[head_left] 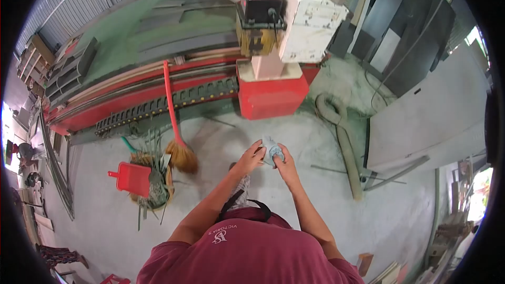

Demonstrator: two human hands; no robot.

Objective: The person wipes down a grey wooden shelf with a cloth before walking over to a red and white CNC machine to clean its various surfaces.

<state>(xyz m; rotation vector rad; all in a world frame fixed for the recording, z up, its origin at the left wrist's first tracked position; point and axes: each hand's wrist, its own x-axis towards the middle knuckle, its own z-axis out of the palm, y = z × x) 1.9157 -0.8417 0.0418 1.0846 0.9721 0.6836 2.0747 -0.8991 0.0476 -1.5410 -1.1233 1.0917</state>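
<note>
In front of my body, both hands hold a small crumpled light blue-grey thing [271, 150], soft-looking like a cloth or a face mask; which of these it is I cannot tell. My left hand [252, 159] grips its left side with bent fingers. On its right side, my right hand [284, 162] has the thumb pressed onto it and the fingers curled behind. The hands are close together, above the grey floor [294, 200]. Part of the thing is hidden behind the fingers.
Ahead stands a large red and white machine [273, 94] with a green bed. A broom [181, 152] leans against it, left of me. Beside the broom, a red dustpan [133, 178] rests on a bin of scraps. A thick hose [347, 163] and large panels [421, 121] are to the right.
</note>
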